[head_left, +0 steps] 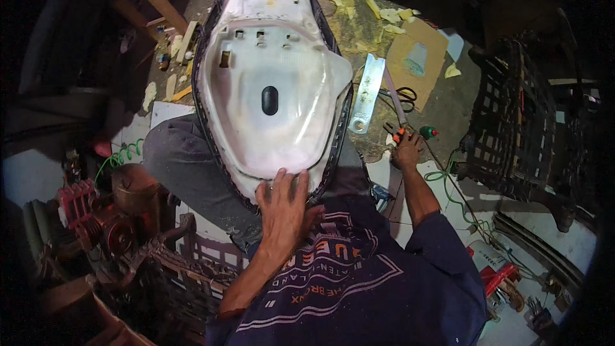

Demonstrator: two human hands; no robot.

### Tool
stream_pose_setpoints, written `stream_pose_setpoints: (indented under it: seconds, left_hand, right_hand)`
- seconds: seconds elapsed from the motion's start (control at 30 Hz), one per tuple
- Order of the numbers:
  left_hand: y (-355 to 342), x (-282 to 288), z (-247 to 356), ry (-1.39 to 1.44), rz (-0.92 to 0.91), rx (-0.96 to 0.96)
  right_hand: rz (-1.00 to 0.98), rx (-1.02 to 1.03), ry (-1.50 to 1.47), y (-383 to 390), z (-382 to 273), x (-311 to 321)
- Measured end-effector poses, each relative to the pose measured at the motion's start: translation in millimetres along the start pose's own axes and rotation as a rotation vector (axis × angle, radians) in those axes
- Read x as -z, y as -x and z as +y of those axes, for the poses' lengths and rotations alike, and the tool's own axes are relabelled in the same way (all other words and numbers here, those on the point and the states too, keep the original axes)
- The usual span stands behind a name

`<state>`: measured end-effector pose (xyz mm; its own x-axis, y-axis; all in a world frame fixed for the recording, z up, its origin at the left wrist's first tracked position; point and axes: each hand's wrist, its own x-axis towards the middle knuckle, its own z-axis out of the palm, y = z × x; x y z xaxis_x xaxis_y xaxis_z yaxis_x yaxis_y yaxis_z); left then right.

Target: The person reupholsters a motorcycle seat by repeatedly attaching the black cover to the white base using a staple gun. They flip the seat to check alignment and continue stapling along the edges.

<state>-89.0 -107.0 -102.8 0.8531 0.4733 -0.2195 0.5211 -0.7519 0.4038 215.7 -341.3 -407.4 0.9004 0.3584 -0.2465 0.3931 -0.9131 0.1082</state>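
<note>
Seat pan (240, 109), pale and hollow with a dark oval plug (270, 100) in its middle, lies hollow side up on the person's lap, from the centre of the view out toward 12 o'clock. Its narrow end points at 12, and a dark cover edge (200, 99) follows its outline.

The left hand (282, 202) lies at the pan's 6 o'clock, fingers a little apart over the rim; I cannot tell whether it grips underneath. The right hand (408, 149) is low by the floor (442, 106) at 3 o'clock, fingers bent over the orange handles of pliers (398, 134); whether it has closed on them I cannot tell. Just beside that hand, toward 2 o'clock, is a small green-and-red object (428, 132).

From the right hand, a shiny metal strip (366, 97) lies toward 11 o'clock, while dark-handled scissors (408, 98) and a brown cardboard sheet (433, 47) lie toward 12. Yellowish foam scraps (391, 15) lie past the sheet. Farther out, a black slatted crate (506, 122) stands near 3 o'clock and a reddish compressor (115, 230) between 8 and 9.
</note>
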Motion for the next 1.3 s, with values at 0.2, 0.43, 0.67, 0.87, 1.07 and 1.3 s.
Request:
stream_pose_setpoints:
  seconds: [0.2,0.43,0.67,0.87,1.07,1.3]
  left_hand:
    - [-2,-20,4,-0.023,0.018,0.016]
    - [-3,-28,3,-0.064,0.07,-0.005]
    - [-1,-23,-3,-0.075,-0.002,-0.008]
    - [5,-22,-5,-0.116,-0.012,0.103]
    - [6,-25,-13,-0.034,0.03,0.036]
    - [8,-36,-22,-0.085,0.132,-0.027]
  right_hand:
    - [-0.165,0.198,-0.106,-15,21,18]
    - [-0.779,-0.466,-1.091,-6,17,16]
    - [-0.569,-0.307,-1.986,36,-24,94]
    - [-0.488,0.603,-0.991,56,-53,232]
    - [-0.062,1.399,-0.107,73,-88,283]
    - [-0.025,1.579,0.056,49,-117,296]
